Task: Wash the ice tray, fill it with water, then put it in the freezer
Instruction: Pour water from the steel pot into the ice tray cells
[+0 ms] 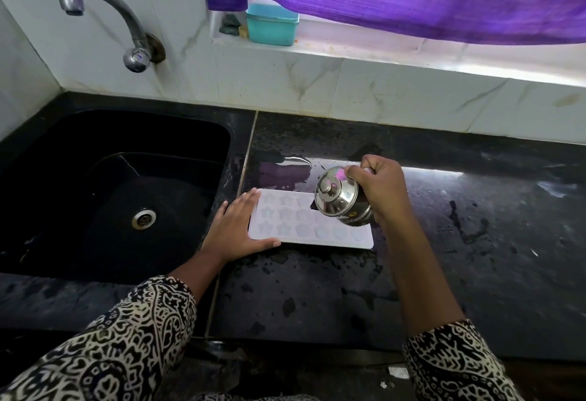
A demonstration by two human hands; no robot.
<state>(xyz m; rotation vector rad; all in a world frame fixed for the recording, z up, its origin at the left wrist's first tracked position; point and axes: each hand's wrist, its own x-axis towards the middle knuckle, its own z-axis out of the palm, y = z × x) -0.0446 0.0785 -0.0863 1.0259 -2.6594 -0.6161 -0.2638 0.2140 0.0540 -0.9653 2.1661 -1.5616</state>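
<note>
While the left hand (234, 226), fingers (248, 200) flat, steadies the ice tray (295, 230), the right hand (383, 188) grips a steel pot (336, 199) tilted over it. Likely filling; next, carry it level

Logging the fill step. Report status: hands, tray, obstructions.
Left hand flat against left end of ice tray. Right hand grips steel vessel, tilted over tray. Tray flat on wet counter. Nothing blocking.
</note>
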